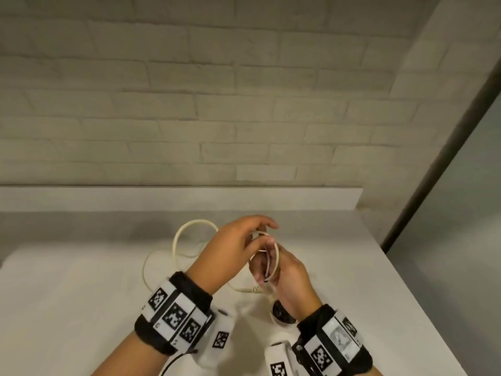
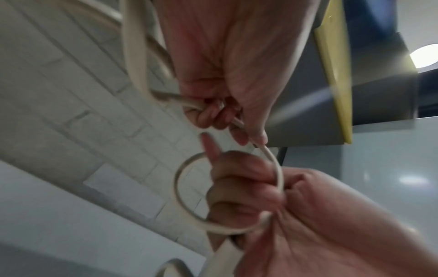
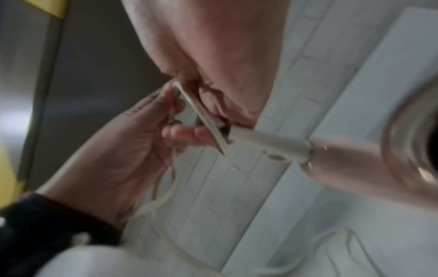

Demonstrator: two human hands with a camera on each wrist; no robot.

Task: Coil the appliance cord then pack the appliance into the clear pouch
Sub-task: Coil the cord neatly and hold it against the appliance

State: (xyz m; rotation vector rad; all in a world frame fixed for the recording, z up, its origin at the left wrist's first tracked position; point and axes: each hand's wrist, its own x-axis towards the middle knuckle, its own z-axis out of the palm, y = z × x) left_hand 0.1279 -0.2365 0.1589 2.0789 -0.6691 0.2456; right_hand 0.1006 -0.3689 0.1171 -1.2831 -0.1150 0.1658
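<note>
A cream cord (image 1: 195,223) runs from loose loops on the white table (image 1: 81,280) up to both hands. My left hand (image 1: 264,234) pinches the cord above the table, fingers curled round it (image 2: 213,114). Just right of it, my right hand (image 1: 264,270) grips a small coil of the cord (image 2: 180,189) wound about its fingers. The appliance, white with a dark round grille (image 1: 282,313), sits below my right wrist. Its handle (image 3: 272,144) and round barrel (image 3: 412,150) show in the right wrist view. No clear pouch is in view.
A pale brick wall (image 1: 244,104) and a low white ledge (image 1: 162,198) close off the back of the table. The table's right edge (image 1: 401,280) runs diagonally, with a dark post (image 1: 433,164) and a grey panel beyond it.
</note>
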